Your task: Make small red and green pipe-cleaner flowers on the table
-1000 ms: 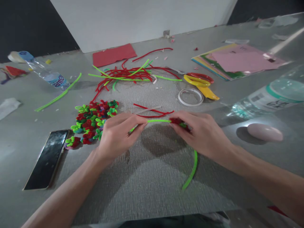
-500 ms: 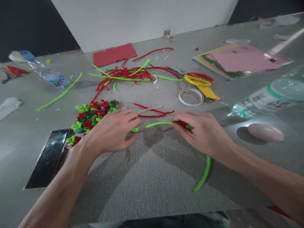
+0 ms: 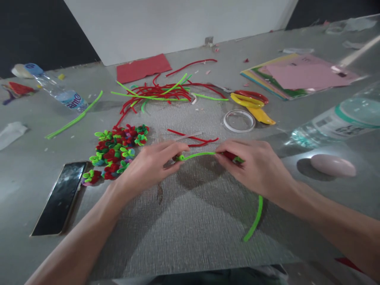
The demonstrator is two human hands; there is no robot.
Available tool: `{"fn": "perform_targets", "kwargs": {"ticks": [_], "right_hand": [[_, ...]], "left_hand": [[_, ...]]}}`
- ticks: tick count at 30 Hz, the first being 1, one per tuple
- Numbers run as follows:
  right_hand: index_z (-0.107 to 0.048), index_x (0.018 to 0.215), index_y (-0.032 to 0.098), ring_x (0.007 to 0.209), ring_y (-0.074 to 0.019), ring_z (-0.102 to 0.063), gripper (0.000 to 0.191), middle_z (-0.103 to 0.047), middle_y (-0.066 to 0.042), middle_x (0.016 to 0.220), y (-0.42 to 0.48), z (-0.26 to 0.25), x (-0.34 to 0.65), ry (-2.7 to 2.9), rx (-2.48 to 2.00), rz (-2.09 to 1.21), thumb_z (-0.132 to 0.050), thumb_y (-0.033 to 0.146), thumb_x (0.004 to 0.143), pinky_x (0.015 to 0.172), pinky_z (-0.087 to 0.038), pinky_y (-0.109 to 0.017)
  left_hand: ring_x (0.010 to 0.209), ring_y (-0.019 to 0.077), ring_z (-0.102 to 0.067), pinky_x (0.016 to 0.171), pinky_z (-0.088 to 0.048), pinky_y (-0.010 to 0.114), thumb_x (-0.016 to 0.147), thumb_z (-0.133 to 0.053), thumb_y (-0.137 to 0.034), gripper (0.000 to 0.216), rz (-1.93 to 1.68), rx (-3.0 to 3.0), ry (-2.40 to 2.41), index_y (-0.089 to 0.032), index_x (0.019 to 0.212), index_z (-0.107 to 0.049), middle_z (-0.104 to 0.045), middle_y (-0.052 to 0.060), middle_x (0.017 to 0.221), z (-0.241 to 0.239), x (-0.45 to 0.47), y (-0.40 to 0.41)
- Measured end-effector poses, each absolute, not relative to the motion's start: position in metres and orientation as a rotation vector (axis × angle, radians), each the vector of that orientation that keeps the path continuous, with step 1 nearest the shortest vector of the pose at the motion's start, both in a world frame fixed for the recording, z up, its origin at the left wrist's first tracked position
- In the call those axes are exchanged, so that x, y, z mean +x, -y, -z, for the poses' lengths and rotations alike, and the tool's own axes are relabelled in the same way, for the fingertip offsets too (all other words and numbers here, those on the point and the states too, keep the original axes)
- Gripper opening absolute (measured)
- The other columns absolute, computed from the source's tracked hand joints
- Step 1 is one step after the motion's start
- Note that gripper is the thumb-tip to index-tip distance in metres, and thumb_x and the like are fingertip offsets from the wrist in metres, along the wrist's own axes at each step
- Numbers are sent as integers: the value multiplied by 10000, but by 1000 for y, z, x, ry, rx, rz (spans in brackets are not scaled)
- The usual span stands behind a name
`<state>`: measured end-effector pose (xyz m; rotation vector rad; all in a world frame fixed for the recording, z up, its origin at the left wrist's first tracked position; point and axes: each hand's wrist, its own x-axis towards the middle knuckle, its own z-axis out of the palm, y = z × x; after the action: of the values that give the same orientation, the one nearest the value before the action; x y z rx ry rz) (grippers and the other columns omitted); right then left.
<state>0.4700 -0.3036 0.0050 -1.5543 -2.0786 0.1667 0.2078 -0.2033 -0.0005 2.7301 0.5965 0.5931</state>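
Between my hands runs a short bright green pipe cleaner (image 3: 199,154). My left hand (image 3: 156,160) pinches at its left end, where a small green curl shows at the fingertips; the rest of what lies in those fingers is hidden. My right hand (image 3: 252,160) is closed on the other end, along with a small red fuzzy piece (image 3: 230,155) and a bit of green. Below the right wrist, a longer green pipe cleaner (image 3: 254,221) pokes out onto the table. Beside the left hand sits a cluster of small red and green pipe-cleaner pieces (image 3: 111,154).
Loose red and green pipe cleaners (image 3: 166,93) lie farther back, near yellow-and-red-handled scissors (image 3: 249,102) and a tape roll (image 3: 239,121). A phone (image 3: 57,200) is at left; a large bottle (image 3: 335,118) and a pink oval object (image 3: 333,165) are at right.
My left hand has moved right to the free end of the green pipe cleaner, closing the gap, and more of the cluster shows. My right hand has barely moved.
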Motion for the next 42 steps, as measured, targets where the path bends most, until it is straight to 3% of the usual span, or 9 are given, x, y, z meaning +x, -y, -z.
{"fn": "perform_targets", "kwargs": {"ticks": [6, 25, 30, 34, 42], "right_hand": [[-674, 900, 209, 686, -165, -653, 109, -735, -8, 818, 304, -5, 470, 2072, -1555, -132, -608, 145, 958, 647, -408, -295], [-674, 878, 200, 705, -173, -653, 119, -732, -16, 832, 304, -4, 471, 2108, -1547, -70, -618, 122, 949, 660, -411, -307], [-670, 877, 193, 734, -180, -635, 149, -691, -23, 803, 305, -4, 470, 2193, -1527, -69, -579, 148, 987, 648, -394, -306], [-657, 852, 185, 706, -167, -590, 196, -638, -15, 781, 307, -3, 469, 2271, -1497, -82, -553, 184, 1018, 630, -371, -308], [-661, 890, 163, 698, -159, -596, 183, -631, -17, 806, 306, 3, 465, 2366, -1359, -182, -528, 151, 1015, 618, -380, -294]], "left_hand": [[859, 107, -697, 841, -532, 197, 975, -660, -134, 245, -642, 2721, -577, -196, 1211, -646, -743, 14, 1037, 2, 209, 206], [752, 86, -688, 728, -512, 190, 942, -693, -130, 294, -672, 2680, -615, -207, 1222, -646, -755, -16, 987, 5, 212, 209], [784, 112, -703, 713, -521, 209, 956, -646, -116, 262, -645, 2729, -586, -189, 1207, -648, -761, 15, 1026, 5, 215, 209], [927, 175, -723, 803, -555, 274, 975, -556, -83, 311, -563, 2878, -496, -175, 1264, -629, -758, 53, 1090, 5, 217, 212], [845, 207, -660, 761, -544, 341, 1056, -489, -169, 213, -553, 3098, -348, -169, 1196, -649, -712, 35, 888, -3, 225, 222]]}}
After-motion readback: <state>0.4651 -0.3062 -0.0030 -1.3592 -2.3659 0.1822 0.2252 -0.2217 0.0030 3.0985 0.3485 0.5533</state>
